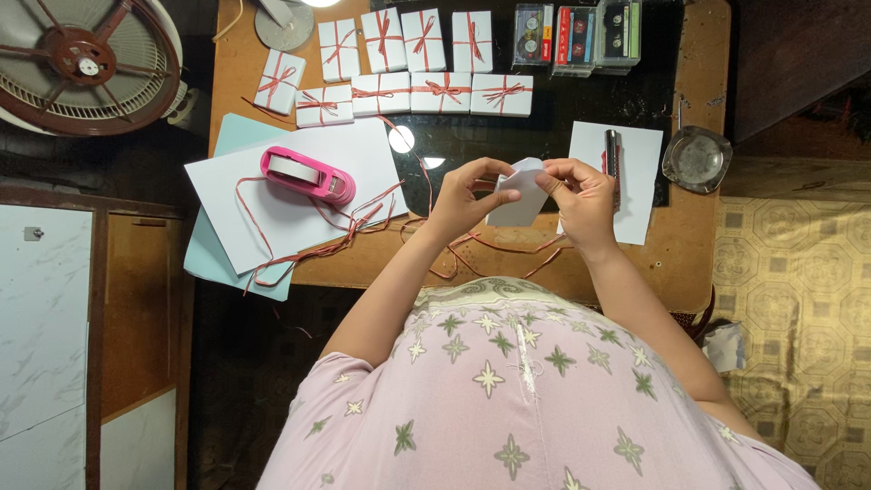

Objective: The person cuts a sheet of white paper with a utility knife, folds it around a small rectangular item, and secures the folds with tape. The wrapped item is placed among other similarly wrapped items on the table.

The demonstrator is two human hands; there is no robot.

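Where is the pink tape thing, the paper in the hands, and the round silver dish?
pink tape dispenser (308, 176), head view, top of its body.
folded white paper (519, 195), head view, its middle.
silver dish (696, 159), head view, its centre.

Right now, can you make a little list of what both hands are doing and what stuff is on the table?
left hand: pinches the left edge of the white paper piece
right hand: pinches its right edge
tape dispenser: pink, on white sheets at left
wrapped boxes: white, tied with red ribbon, in rows at the far edge
loose ribbon: red, trailing over the table
cassettes: far right
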